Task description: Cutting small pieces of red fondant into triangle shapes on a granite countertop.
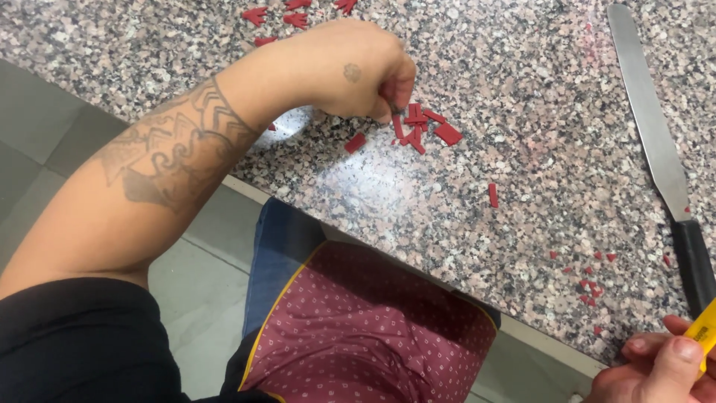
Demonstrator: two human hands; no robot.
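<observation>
Risky: our left hand [350, 71] pinches red bits [421, 127] mid-frame near the counter [522, 112] edge; scraps could drop. Right hand [656, 369] grips a yellow tool [705, 332].

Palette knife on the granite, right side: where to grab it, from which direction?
Take the palette knife by its black handle, likely from above. It lies flat on the granite counter, handle toward the near edge, thin steel blade pointing away. The handle is thicker, so fingers should get around it more easily. The right hand, holding a yellow tool, is nearest.
</observation>
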